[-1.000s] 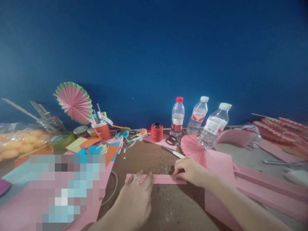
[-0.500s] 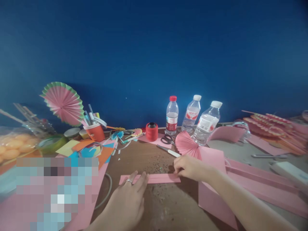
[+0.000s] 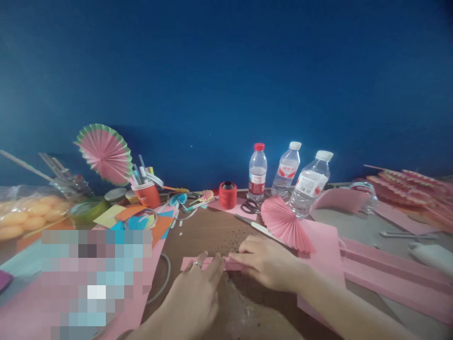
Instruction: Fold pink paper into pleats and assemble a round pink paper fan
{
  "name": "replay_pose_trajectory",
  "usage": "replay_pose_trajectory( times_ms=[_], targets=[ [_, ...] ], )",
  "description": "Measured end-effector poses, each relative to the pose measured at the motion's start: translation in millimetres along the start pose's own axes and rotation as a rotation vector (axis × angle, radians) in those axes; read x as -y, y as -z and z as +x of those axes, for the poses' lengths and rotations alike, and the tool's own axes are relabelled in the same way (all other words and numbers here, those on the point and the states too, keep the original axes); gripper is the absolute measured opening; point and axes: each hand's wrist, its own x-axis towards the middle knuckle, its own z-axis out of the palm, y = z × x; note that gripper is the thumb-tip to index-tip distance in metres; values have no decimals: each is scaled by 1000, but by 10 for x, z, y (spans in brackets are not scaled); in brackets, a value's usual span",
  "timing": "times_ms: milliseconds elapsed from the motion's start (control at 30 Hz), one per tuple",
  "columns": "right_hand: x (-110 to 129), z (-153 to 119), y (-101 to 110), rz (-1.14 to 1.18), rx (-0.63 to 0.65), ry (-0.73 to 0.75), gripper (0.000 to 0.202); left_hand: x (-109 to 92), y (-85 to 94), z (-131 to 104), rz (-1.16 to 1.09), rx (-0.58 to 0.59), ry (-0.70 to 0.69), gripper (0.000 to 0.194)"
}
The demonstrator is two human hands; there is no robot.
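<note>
Your left hand (image 3: 194,295) and right hand (image 3: 264,262) both lie flat, fingers extended, pressing the folded pink paper strip (image 3: 198,263) onto the table (image 3: 244,311)

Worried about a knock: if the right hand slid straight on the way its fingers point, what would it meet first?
The right hand points leftward along the pink paper strip, so it would likely meet the left hand fingertips first; they look almost touching.

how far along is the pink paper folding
Done: one pleated pink fan lies open by the bottles, and folded pink strips lie to the right. In hand: the left hand and right hand press a narrow folded pink strip flat on the table. It is not yet fanned out.
</note>
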Motion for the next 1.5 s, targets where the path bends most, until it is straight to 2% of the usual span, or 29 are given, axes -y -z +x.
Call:
replay_pose_trajectory(
  times_ms=[100, 200, 367, 567, 700, 800, 900, 1000, 1067, 1267, 1500],
  targets=[
    [54, 86, -166, -25, 21, 14, 29, 31, -94, -16, -39, -67, 19, 56],
    [58, 111, -230, -92, 4, -5, 27, 37, -144, -31, -45, -81, 38, 58],
    [9, 65, -206, -168, -72, -35, 27, 35, -110, -71, 8, -73, 68, 57],
    [-141, -93, -137, -95, -88, -100, 19, 100, -90, -120, 266, -55, 245, 47],
    [-199, -165, -92, -113, -55, -145, 12, 149, -142, -126, 362, -38, 235, 47],
    [-187, -180, -133, -281, -31, -206, 11, 191, -146, -91, 347, -50, 232, 45],
    [-128, -180, -198, -383, -94, -197, 20, 237, -93, -33, 274, -55, 206, 33],
    [-60, -168, -219, -338, -238, -174, 22, 271, -46, 9, 240, -92, 222, 28],
    [-36, -150, -216, -264, -264, -160, 20, 285, -50, 21, 240, -121, 228, 26],
    [-87, -93, -258, -21, -100, -148, 27, 316, -138, 36, 177, -150, 133, 26],
    [-106, -100, -270, 7, -118, -147, 22, 344, -96, 60, 117, -115, 62, 24]
  ],
)
